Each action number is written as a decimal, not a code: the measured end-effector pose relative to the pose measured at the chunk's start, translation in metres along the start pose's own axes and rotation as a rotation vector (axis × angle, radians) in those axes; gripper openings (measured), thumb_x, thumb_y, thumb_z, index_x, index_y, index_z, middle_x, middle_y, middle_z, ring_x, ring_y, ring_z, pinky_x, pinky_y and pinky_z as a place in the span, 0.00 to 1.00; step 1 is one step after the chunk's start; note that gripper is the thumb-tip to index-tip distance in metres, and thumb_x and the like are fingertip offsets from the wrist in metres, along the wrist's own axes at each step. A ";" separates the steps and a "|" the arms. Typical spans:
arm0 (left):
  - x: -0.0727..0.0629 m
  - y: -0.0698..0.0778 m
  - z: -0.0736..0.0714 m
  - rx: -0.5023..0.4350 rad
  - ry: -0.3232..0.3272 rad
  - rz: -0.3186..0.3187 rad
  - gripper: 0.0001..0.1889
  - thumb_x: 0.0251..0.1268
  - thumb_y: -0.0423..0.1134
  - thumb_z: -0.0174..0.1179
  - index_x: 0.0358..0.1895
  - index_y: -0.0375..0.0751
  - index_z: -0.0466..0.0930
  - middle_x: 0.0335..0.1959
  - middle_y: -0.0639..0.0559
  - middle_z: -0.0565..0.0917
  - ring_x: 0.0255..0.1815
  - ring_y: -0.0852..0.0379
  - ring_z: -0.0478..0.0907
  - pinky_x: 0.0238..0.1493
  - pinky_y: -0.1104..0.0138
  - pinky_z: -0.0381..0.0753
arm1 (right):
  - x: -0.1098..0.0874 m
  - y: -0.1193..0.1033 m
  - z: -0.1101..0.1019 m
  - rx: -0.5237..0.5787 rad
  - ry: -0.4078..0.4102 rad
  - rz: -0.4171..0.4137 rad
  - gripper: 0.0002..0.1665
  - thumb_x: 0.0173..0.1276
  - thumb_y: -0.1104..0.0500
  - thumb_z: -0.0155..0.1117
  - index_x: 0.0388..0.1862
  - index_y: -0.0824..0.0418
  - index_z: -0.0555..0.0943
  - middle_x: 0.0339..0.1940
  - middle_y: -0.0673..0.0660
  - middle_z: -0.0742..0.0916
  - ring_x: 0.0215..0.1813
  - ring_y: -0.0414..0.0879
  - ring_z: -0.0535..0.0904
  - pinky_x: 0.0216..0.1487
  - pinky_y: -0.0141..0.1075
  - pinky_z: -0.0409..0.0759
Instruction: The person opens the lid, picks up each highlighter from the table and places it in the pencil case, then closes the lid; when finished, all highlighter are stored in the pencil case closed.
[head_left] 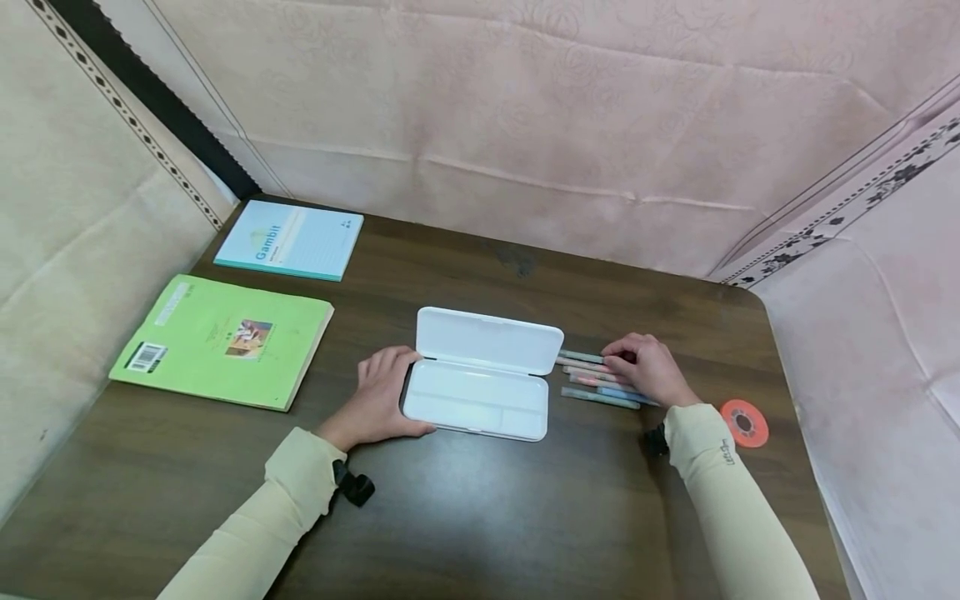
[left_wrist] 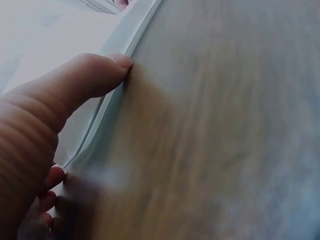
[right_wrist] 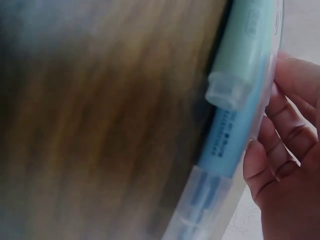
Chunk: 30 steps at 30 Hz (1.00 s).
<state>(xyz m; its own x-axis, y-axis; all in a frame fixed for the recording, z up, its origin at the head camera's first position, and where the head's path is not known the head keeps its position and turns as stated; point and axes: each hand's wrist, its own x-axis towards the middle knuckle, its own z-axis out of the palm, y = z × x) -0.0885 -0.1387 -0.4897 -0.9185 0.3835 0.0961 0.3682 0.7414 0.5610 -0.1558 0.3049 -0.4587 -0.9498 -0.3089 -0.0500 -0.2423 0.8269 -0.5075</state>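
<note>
A white pencil case (head_left: 476,400) lies opened on the table, its lid (head_left: 487,340) folded back on the far side. My left hand (head_left: 382,396) grips the left end of the case. In the left wrist view its thumb (left_wrist: 95,75) presses the near edge, with the other fingertips around the end. Right of the case lie several highlighter pens in a row, among them a pale green one (right_wrist: 240,55) and a blue one (right_wrist: 222,137). My right hand (head_left: 648,367) pinches the farthest, grey-green pen (head_left: 581,356) between thumb and fingers; the fingers partly hide its right end.
An orange tape roll (head_left: 745,422) lies right of my right wrist. At the left are a green book (head_left: 217,342) and, behind it, a light blue notebook (head_left: 292,239). Pale patterned cloth (head_left: 562,125) hangs along the back and sides of the brown table (head_left: 465,517).
</note>
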 end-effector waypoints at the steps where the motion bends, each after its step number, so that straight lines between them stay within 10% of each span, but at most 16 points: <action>1: 0.000 0.000 0.000 -0.001 -0.003 -0.002 0.52 0.34 0.61 0.78 0.65 0.38 0.65 0.62 0.38 0.67 0.65 0.42 0.60 0.58 0.46 0.53 | 0.000 0.000 0.000 -0.005 0.002 -0.005 0.08 0.68 0.58 0.66 0.44 0.57 0.87 0.41 0.55 0.86 0.48 0.53 0.76 0.51 0.49 0.72; 19: 0.000 -0.002 0.002 0.009 0.004 0.000 0.53 0.33 0.61 0.78 0.65 0.38 0.65 0.62 0.38 0.67 0.64 0.42 0.60 0.57 0.46 0.54 | -0.014 -0.013 -0.029 -0.034 0.165 -0.085 0.07 0.70 0.56 0.64 0.42 0.55 0.85 0.38 0.53 0.85 0.41 0.46 0.72 0.42 0.42 0.71; 30: 0.001 0.002 -0.001 -0.002 -0.008 -0.008 0.53 0.34 0.60 0.78 0.65 0.37 0.64 0.63 0.38 0.66 0.65 0.41 0.60 0.58 0.46 0.53 | -0.025 -0.073 -0.049 -0.066 0.279 -0.252 0.05 0.66 0.61 0.68 0.40 0.56 0.86 0.38 0.50 0.86 0.40 0.47 0.73 0.37 0.40 0.73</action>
<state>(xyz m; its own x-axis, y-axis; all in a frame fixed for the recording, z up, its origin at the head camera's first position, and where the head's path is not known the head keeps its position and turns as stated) -0.0887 -0.1379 -0.4877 -0.9204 0.3815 0.0849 0.3602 0.7437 0.5631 -0.1241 0.2750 -0.3782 -0.8740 -0.3739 0.3104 -0.4787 0.7726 -0.4170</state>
